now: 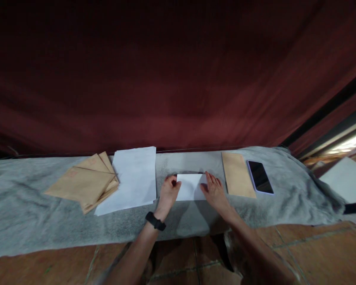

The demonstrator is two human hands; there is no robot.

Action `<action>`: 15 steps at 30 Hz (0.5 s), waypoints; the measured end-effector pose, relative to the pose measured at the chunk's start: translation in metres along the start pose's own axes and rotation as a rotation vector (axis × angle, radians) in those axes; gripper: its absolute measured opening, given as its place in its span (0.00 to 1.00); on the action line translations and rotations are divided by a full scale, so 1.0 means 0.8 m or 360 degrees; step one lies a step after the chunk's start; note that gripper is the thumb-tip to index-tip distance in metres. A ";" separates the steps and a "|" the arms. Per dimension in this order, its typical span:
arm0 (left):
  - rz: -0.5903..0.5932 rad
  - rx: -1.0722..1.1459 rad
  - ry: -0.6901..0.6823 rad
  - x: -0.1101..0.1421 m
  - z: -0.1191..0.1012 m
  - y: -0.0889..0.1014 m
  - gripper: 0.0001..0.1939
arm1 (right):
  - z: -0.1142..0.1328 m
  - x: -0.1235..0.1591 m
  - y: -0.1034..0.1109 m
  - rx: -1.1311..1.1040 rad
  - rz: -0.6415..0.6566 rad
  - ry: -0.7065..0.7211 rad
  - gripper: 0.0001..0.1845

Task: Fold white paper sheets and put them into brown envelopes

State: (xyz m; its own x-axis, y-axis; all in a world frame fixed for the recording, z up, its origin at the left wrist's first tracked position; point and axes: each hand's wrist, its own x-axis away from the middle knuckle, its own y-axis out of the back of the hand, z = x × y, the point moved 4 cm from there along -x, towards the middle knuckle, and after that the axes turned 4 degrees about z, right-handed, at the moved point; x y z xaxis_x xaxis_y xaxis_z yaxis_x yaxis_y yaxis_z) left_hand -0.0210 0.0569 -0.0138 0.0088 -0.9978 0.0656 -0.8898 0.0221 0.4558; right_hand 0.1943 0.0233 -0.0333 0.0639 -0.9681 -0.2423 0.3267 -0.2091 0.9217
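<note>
A small white folded sheet of paper (190,187) is between my two hands, just above or on the grey cloth. My left hand (168,192), with a black watch on its wrist, pinches the sheet's left edge, its thumb on the near face and its fingers curled behind. At the right edge, my right hand (215,193) grips the paper with the thumb on its face and the fingers along the far right corner. To the left of my left hand lies a stack of white paper sheets (135,178). A brown envelope (239,175) lies flat to the right of my right hand.
Several brown envelopes (80,182) lie fanned at the left, overlapping the paper stack. A dark-screened phone (260,177) with a light purple edge sits at the right. Grey cloth (26,213) covers the long narrow surface. Behind it hangs a dark red curtain (178,87); tiled floor (323,253) shows below.
</note>
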 end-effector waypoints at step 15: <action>0.0025 0.0031 0.0095 0.009 0.002 0.002 0.23 | -0.038 -0.022 -0.011 -0.0362 0.0073 -0.0121 0.31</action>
State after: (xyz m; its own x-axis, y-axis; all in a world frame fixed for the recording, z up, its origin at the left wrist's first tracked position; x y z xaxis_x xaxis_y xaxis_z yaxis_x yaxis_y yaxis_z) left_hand -0.0226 0.0496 -0.0139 0.0214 -0.9918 0.1256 -0.8987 0.0360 0.4371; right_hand 0.2192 0.0460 -0.0461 0.0150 -0.9853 -0.1704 0.5297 -0.1367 0.8371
